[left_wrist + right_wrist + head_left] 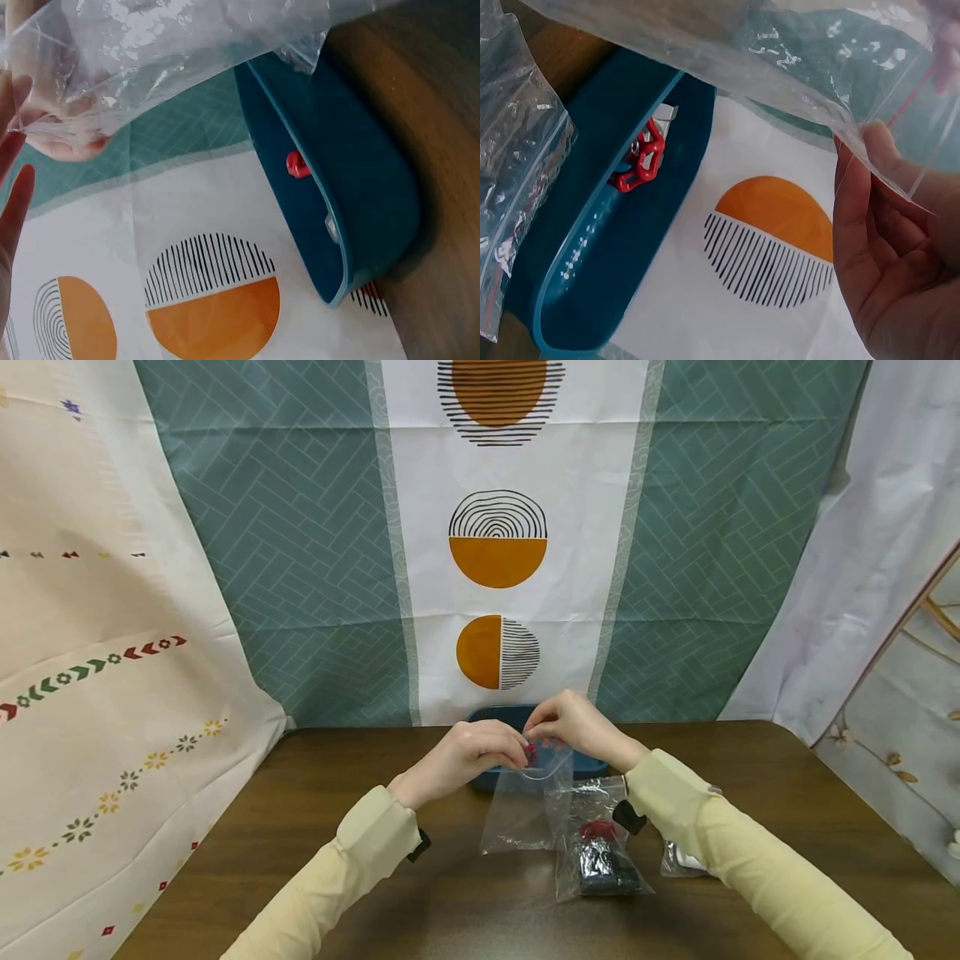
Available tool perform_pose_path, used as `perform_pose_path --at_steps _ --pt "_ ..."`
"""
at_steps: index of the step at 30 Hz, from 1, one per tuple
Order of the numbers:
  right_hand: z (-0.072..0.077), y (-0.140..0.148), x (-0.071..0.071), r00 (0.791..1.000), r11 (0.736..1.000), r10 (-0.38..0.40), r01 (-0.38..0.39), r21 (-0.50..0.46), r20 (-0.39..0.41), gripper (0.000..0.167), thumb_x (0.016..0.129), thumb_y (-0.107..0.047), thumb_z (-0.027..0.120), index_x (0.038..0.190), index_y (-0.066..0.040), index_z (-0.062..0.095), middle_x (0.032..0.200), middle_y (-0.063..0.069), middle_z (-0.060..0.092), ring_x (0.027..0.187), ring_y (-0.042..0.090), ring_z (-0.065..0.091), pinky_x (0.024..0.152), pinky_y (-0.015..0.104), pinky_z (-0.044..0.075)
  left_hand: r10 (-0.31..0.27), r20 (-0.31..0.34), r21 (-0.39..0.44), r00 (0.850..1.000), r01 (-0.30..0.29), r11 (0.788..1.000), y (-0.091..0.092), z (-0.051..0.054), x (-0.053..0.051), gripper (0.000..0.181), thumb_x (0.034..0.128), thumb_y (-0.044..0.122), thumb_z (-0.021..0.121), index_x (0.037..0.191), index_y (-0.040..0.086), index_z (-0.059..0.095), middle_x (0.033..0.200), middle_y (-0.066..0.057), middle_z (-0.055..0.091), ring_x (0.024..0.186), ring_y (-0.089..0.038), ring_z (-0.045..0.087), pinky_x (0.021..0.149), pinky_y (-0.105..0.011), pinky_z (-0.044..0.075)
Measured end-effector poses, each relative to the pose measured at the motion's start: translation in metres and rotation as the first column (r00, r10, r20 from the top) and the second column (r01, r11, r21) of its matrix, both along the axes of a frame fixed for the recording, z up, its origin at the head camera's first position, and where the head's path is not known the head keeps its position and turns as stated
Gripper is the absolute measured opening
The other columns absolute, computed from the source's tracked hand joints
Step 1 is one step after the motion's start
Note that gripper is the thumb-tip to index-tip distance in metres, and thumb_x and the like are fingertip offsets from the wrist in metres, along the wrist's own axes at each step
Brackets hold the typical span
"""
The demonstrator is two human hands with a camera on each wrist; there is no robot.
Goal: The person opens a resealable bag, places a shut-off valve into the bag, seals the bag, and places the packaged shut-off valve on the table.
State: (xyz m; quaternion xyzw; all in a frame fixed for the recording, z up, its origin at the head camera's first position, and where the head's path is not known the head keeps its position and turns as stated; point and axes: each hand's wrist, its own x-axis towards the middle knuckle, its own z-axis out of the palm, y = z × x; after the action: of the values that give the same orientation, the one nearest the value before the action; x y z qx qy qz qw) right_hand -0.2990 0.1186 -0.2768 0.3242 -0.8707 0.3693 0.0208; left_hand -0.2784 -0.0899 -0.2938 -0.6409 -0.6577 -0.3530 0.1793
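Over the blue bin, both hands hold up a clear zip bag (522,814) by its top edge. My left hand (480,750) pinches the left side of its mouth, with a small pink-red patch showing at the fingertips; what it is I cannot tell. My right hand (573,724) pinches the other side, thumb and finger on the red-lined zip strip in the right wrist view. The bag hangs loose, its lower part looking flat. Inside the blue bin (577,247) lies a red object with openings (646,159), beside a silvery piece (666,112).
Right of the held bag, another clear bag (600,852) with a black and red item lies on the brown table (337,893). Partly behind the right forearm is a bag with something white (686,860). A patterned curtain (315,568) hangs behind the bin.
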Motion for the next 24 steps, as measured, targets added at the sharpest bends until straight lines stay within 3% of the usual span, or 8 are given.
perform_pose_path --at_steps 8,16,20,24 --pt "-0.007 -0.010 0.001 0.999 0.999 0.032 -0.032 0.024 0.023 0.007 0.082 -0.011 0.066 0.080 -0.006 0.072 0.063 -0.001 0.061 0.052 0.019 0.056 0.048 0.029 0.048 0.056 0.014 0.026 0.998 -0.056 0.998 -0.005 -0.008 0.000 0.015 0.0765 -0.005 0.066 0.086 0.006 0.068 0.084 0.001 0.064 0.078 -0.007 0.055 0.068 -0.022 0.047" --pt "-0.012 -0.007 -0.002 0.991 0.997 0.083 -0.082 -0.013 0.110 0.019 0.087 -0.021 0.061 0.091 -0.005 0.071 0.071 0.004 0.064 0.062 0.021 0.059 0.052 0.031 0.050 0.054 0.114 0.051 0.992 -0.060 0.997 -0.016 -0.017 0.000 0.019 0.0757 -0.013 0.063 0.084 0.003 0.068 0.082 -0.003 0.064 0.076 -0.011 0.057 0.069 -0.025 0.049" --pt "-0.016 -0.006 -0.009 0.989 0.999 0.036 -0.031 -0.042 0.144 0.025 0.091 -0.023 0.055 0.099 -0.004 0.068 0.081 0.007 0.065 0.070 0.026 0.060 0.055 0.032 0.050 0.057 0.112 0.048 0.992 -0.063 0.997 -0.019 -0.010 0.010 0.020 0.0731 -0.018 0.062 0.081 -0.001 0.067 0.078 -0.008 0.063 0.072 -0.016 0.057 0.067 -0.026 0.049" --pt "-0.028 -0.005 -0.020 0.980 0.996 -0.079 0.085 -0.029 0.185 0.026 0.091 -0.021 0.057 0.105 -0.001 0.063 0.089 0.007 0.064 0.077 0.028 0.061 0.061 0.034 0.051 0.079 0.093 0.036 0.993 -0.082 0.996 -0.021 -0.002 0.021 0.020 0.0714 -0.020 0.063 0.080 -0.002 0.066 0.077 -0.008 0.062 0.072 -0.017 0.058 0.069 -0.026 0.048"
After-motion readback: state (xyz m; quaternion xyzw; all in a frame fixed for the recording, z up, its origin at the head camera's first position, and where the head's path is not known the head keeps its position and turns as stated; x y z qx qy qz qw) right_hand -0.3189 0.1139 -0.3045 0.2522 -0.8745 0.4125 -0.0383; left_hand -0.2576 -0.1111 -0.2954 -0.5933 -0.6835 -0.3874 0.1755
